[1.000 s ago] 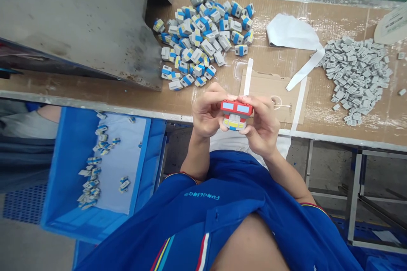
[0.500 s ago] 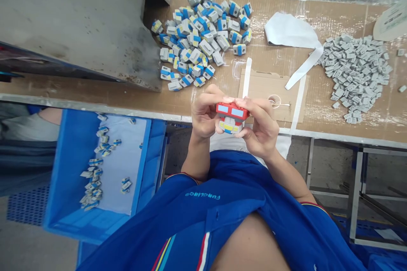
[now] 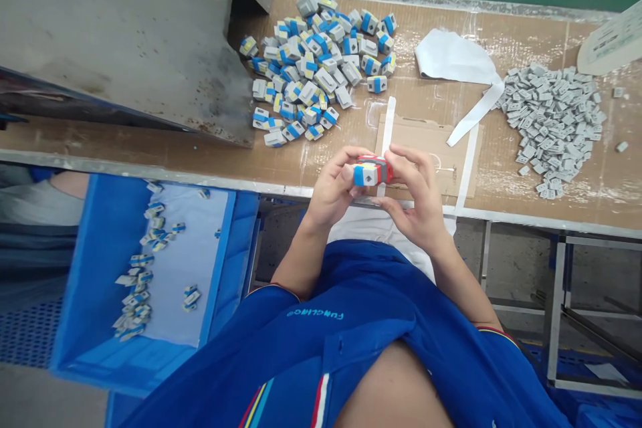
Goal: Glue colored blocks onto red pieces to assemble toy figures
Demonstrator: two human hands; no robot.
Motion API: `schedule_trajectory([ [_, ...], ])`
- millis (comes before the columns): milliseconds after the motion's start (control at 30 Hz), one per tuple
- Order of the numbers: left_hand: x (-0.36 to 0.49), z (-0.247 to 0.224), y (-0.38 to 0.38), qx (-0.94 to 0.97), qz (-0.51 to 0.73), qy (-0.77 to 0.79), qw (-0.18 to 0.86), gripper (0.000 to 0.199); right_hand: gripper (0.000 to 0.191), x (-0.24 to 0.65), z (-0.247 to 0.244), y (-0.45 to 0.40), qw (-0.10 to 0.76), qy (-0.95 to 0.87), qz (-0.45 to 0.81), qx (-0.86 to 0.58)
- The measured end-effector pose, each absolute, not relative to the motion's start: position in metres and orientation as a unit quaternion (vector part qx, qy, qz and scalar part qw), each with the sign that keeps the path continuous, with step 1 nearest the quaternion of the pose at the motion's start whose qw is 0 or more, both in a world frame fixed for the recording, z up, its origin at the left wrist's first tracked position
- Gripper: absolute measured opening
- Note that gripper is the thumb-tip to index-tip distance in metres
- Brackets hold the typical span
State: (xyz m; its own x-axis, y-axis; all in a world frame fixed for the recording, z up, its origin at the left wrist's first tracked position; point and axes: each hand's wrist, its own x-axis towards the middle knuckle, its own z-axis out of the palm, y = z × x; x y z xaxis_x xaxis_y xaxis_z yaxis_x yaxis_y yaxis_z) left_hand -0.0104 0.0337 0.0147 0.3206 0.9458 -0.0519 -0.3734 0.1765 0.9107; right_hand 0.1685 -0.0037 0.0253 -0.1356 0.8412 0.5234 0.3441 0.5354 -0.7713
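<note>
1. Toy: held up over the table's front edge, approx. mid-view. Lies sideways; grey/blue/yellow end to L, red end to R.
2. L hand: pinching toy at the grey/blue end, thumb near the blue band.
3. R hand: part-curled, fingertips at red end, thumb lower & apprx. clear of it. Can't tell if it grips.
4. Done, as far as shown: red & grey/blue parts sit tog. in hand, so prob. mostly joined. Can't tell if seated fully.
5. Left, prob. plenty: big heap of blue/yellow/grey blocks far L of table, loose; pile of small grey bits far R, also loose.
6. More blocks in blue bin, lower L. No 2nd red pc visible.
</note>
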Motion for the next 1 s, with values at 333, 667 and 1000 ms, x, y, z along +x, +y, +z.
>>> schedule_trajectory([
  [333, -0.023, 0.034, 0.038, 0.414, 0.246, 0.323, 0.815, 0.064, 0.055, 0.203, 0.030, -0.001, 0.432, -0.817, 0.200, -0.325],
  [667, -0.029, 0.038, 0.045, 0.549, 0.231, 0.322, 0.736, 0.080, 0.050, 0.200, 0.020, -0.008, 0.483, -0.763, 0.230, -0.362],
  [1000, -0.012, 0.022, 0.027, 0.685, 0.531, 0.257, 0.427, 0.060, 0.050, 0.178, 0.010, -0.019, 0.564, -0.637, 0.309, -0.425],
])
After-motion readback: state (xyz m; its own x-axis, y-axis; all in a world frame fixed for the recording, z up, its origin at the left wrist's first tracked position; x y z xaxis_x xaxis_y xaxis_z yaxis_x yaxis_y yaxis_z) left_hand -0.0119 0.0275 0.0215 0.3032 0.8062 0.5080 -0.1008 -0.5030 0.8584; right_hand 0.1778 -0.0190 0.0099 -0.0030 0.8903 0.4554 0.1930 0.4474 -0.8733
